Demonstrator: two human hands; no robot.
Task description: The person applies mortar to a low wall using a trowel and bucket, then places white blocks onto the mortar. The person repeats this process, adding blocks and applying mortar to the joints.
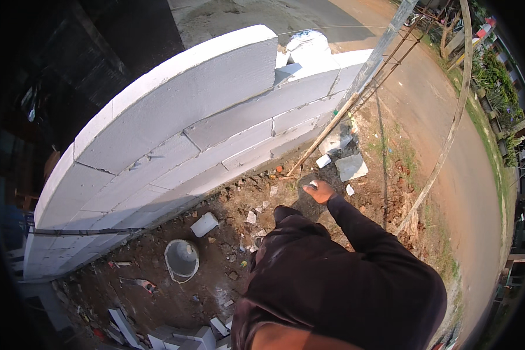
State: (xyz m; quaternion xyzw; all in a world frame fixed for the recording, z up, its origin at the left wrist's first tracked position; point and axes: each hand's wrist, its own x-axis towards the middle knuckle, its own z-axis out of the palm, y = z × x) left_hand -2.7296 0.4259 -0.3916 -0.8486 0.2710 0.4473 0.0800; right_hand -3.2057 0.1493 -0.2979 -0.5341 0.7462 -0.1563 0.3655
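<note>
My right hand (320, 192) reaches forward over the soil at the foot of a block wall, its arm in a dark sleeve. The fingers are curled, with a small whitish bit at their tips; what it is, I cannot make out. My left hand is out of sight, and my dark-clothed body (332, 291) covers the lower middle. Beyond the right hand lie a flat pale slab (351, 167) and a small white block piece (323, 161). The wall of pale lightweight blocks (227, 81) runs from the left to the upper middle, its top course stepping down.
A bucket (182, 260) with grey residue stands left of me near a loose white block (204, 224). Several blocks (186, 337) lie at the bottom. A wooden stick (324, 135) leans by a metal post (379, 49); a long pole (443, 154) slants at right, before a road (472, 198).
</note>
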